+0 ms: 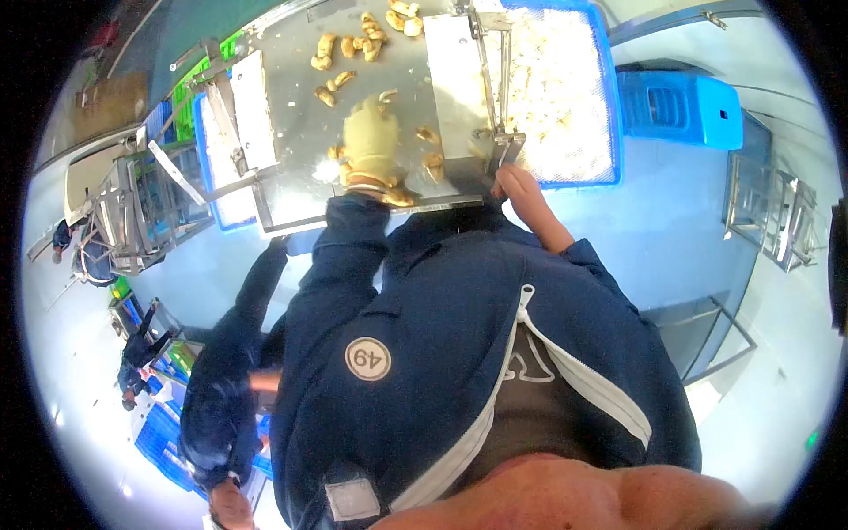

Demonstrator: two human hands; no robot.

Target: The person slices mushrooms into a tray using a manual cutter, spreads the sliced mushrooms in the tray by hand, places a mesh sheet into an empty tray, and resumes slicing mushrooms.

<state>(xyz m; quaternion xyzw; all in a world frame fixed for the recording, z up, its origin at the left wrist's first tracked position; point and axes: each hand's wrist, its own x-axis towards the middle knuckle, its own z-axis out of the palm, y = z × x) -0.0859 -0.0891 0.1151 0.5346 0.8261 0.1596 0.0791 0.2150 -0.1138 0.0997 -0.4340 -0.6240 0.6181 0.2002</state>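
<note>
My left hand [371,141], in a pale yellow glove, lies flat over the metal tabletop [296,115] with its fingers stretched forward. Brown-and-cream mushrooms [324,51] lie on the metal beyond it, and cut mushroom pieces [432,166] sit to its right. Another piece [397,198] is by the glove's cuff. My bare right hand [521,188] is closed at the lower end of a metal lever [506,150], at the table's right corner; its fingertips are partly hidden. A white board [455,84] runs along the table beside the lever.
A blue-rimmed tray [616,106] of pale slices stands at the right, with a blue plastic stool [680,110] past it. Another white board [253,110] and metal arm flank the table's left. A co-worker [221,397] stands close at my left.
</note>
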